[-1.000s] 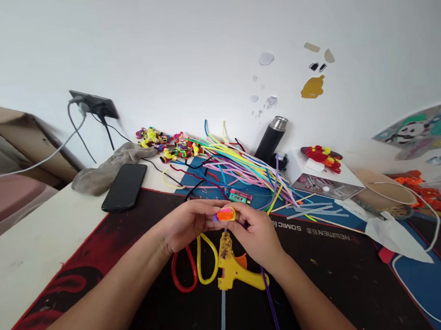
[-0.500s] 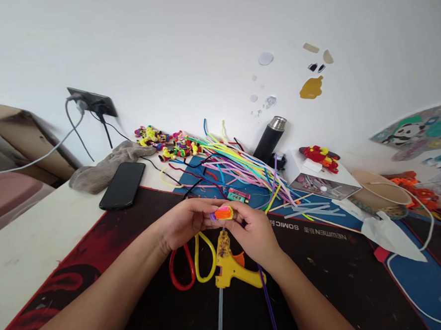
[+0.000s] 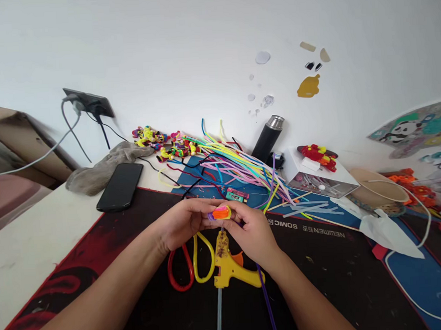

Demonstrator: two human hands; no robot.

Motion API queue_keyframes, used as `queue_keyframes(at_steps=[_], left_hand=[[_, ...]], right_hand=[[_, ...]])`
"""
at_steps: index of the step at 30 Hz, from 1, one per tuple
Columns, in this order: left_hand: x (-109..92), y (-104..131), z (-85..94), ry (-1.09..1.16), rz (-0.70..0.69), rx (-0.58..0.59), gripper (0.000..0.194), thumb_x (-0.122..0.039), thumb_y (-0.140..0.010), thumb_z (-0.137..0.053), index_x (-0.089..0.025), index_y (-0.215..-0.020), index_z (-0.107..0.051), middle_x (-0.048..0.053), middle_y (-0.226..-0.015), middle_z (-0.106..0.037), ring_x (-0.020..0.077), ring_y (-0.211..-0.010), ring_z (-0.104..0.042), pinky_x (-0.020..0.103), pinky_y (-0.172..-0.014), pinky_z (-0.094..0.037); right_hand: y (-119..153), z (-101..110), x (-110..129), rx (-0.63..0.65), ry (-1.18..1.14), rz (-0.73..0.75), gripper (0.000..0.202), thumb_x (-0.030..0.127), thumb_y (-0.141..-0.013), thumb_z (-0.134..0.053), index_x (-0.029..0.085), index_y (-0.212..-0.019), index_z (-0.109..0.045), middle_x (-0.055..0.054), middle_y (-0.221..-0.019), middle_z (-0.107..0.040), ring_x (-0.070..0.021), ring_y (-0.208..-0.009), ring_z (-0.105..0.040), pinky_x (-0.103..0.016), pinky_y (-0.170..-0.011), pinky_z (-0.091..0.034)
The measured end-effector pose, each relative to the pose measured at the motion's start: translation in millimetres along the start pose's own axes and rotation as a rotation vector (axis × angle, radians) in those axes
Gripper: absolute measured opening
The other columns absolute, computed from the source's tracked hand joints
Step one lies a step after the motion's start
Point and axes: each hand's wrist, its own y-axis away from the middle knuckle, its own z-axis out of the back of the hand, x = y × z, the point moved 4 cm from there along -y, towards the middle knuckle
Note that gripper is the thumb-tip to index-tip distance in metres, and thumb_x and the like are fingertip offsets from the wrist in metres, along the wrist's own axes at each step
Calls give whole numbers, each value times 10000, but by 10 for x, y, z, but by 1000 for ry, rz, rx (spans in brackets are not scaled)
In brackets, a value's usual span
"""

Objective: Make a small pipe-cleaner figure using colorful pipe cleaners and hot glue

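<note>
Between my fingertips is a small pipe-cleaner piece in orange, pink, yellow and purple. My left hand pinches it from the left, and my right hand closes on it from the right. A purple pipe cleaner trails down from beneath my right hand toward the near edge. Just below the hands lies a yellow glue gun with a clear glue stick out of its back. Beside it are scissors with one red and one yellow handle loop; their blades are hidden.
Behind the hands lies a heap of colourful pipe cleaners, with small pipe-cleaner figures to its left. A black phone, a dark flask, a white box, loose glue sticks and a tissue surround the mat.
The view has shifted slightly, so everything sits a little further left. Both hands keep the same grip on the pipe-cleaner piece.
</note>
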Motion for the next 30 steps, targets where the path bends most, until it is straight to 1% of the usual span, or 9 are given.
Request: queue_keyframes(at_steps=[4,6,11,16,26,30], left_hand=[[8,4,26,-22,2,-37,355,-159,-869,-718,-81,-1191,-844,183,-1129,-852,249,-996,-797,317,-994,-561],[8,5,28,-25,-1,-38,348,-165,-866,-724,-82,-1180,-848,182,-1122,-853,253,-1010,-792,317,-991,-557],[-6,9,15,-33,-10,-19,337,-159,-856,-725,-96,-1161,-856,169,-1109,-856,253,-1000,-789,323,-984,-550],[-4,7,25,-31,-7,-24,329,-164,-859,-733,-96,-1157,-854,173,-1120,-852,264,-1022,-786,343,-1007,-538],[-3,7,19,-33,-3,-38,356,-158,-855,-722,-82,-1179,-849,180,-1139,-848,248,-994,-782,318,-977,-560],[-2,7,21,-22,-6,-17,354,-140,-865,-710,-77,-1186,-846,183,-1140,-848,251,-999,-788,307,-959,-564]], right_hand=[[-4,-6,17,9,-21,-4,255,256,-932,-687,219,-1152,-809,25,-699,-614,-147,-608,-488,-263,-601,-371],[-4,-9,22,13,-29,-10,264,252,-930,-685,223,-1163,-805,21,-715,-632,-148,-611,-495,-262,-606,-380],[2,-12,24,8,-25,-15,233,254,-929,-700,220,-1134,-805,38,-682,-585,-142,-602,-483,-259,-599,-367],[0,-14,26,11,-29,-18,243,249,-931,-701,213,-1149,-802,45,-674,-579,-138,-595,-485,-256,-597,-370],[-8,-9,41,18,-14,-9,247,226,-938,-709,206,-1166,-800,37,-704,-634,-134,-606,-521,-247,-606,-402],[-2,-4,50,19,-13,-4,234,233,-935,-704,207,-1148,-798,31,-702,-643,-140,-608,-532,-250,-608,-408]])
